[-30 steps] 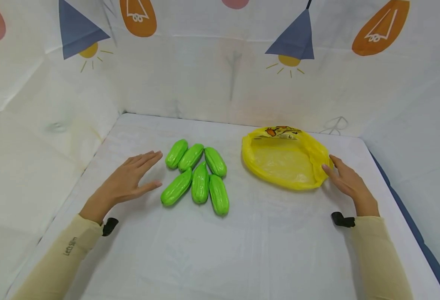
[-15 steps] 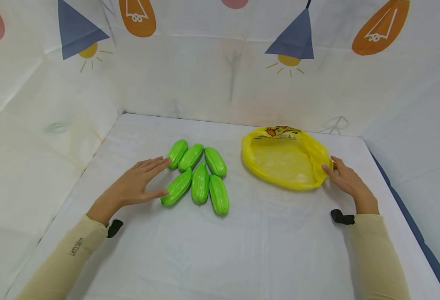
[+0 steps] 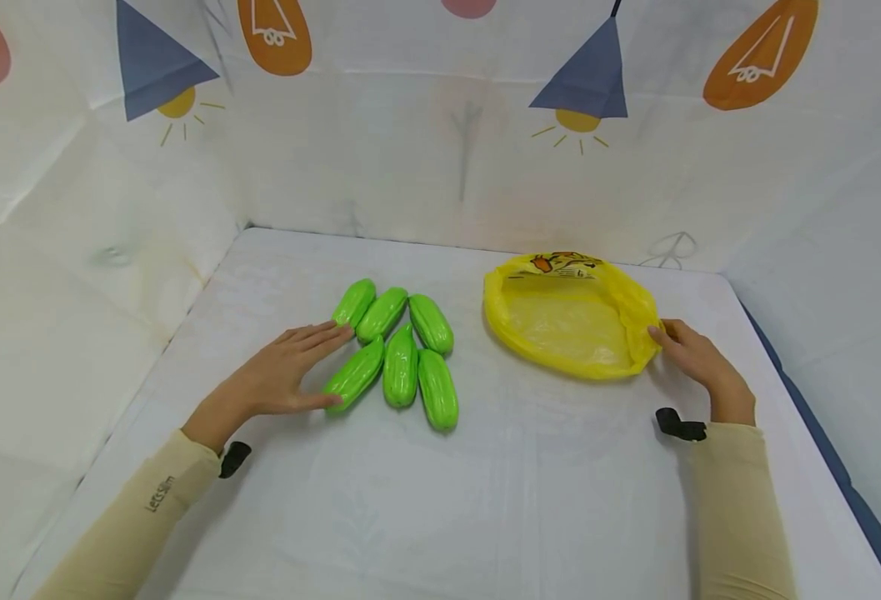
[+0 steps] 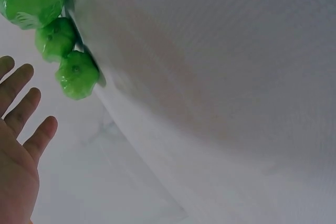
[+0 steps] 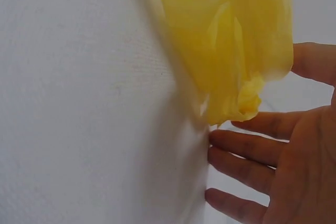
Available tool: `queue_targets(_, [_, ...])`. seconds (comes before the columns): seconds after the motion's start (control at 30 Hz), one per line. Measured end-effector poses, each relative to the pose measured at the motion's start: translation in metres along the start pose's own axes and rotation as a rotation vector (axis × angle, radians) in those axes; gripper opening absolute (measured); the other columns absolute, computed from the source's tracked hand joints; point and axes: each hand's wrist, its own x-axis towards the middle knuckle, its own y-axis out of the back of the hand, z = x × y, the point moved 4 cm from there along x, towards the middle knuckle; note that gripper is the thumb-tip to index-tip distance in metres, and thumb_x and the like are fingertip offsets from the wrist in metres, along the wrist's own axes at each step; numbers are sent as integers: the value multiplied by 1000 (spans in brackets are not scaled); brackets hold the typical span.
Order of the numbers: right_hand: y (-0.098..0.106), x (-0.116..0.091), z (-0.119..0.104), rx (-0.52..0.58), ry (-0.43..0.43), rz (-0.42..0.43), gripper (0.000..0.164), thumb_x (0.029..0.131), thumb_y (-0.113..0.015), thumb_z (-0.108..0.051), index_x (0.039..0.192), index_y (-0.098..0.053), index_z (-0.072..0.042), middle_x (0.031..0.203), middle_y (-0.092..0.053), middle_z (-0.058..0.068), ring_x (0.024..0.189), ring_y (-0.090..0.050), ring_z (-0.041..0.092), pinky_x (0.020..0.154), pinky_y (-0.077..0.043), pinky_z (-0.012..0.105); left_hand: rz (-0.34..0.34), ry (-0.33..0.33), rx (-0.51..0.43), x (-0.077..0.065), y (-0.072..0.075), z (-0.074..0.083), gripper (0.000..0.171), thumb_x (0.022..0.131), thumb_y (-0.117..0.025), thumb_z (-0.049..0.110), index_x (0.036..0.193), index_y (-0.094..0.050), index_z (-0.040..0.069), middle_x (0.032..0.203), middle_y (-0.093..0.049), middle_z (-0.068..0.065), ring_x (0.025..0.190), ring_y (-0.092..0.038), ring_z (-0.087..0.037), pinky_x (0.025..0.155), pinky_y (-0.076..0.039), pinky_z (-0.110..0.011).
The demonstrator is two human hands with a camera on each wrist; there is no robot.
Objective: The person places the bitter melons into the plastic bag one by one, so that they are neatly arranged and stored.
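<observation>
Several glossy green vegetables (image 3: 401, 367), short and tapered like small gourds, lie in two rough rows left of the table's middle. My left hand (image 3: 284, 372) is at their left side, fingers extended and thumb spread; fingertips and thumb overlap the two leftmost ones in the head view. The left wrist view shows the spread fingers near the ends of the green vegetables (image 4: 77, 74), a gap between. A yellow plastic bag (image 3: 571, 333) stands with its mouth spread wide, dark print at the back. My right hand (image 3: 698, 360) touches its right side, fingers nearly straight (image 5: 252, 148).
A white cloth covers the table (image 3: 440, 508). A white sheet with printed lamps (image 3: 583, 75) and bulbs hangs behind it, and more white sheeting stands at both sides. A dark blue edge (image 3: 808, 425) shows along the right of the table.
My left hand has moved right, from beside the green vegetables to over the leftmost ones. My right hand has shifted only slightly at the bag's side. The bag and vegetables look nearly unmoved.
</observation>
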Motion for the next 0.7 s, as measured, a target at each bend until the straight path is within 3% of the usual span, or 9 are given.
queue_targets(0.47, [0, -2, 0, 71, -4, -17, 93, 98, -23, -67, 152, -12, 8, 155, -13, 37, 138, -15, 57, 108, -18, 74, 11, -74, 20, -1, -11, 4, 91, 79, -72, 60, 149, -42, 9, 151, -45, -12, 138, -41, -36, 109, -36, -56])
queue_targets(0.7, [-1, -2, 1, 67, -20, -28, 95, 97, -22, -69, 153, -11, 8, 155, -12, 37, 138, -15, 57, 107, -18, 75, -24, -71, -1, 2, -13, 8, 92, 78, -75, 58, 149, -42, 10, 151, -46, -10, 139, -41, -37, 110, -36, -57])
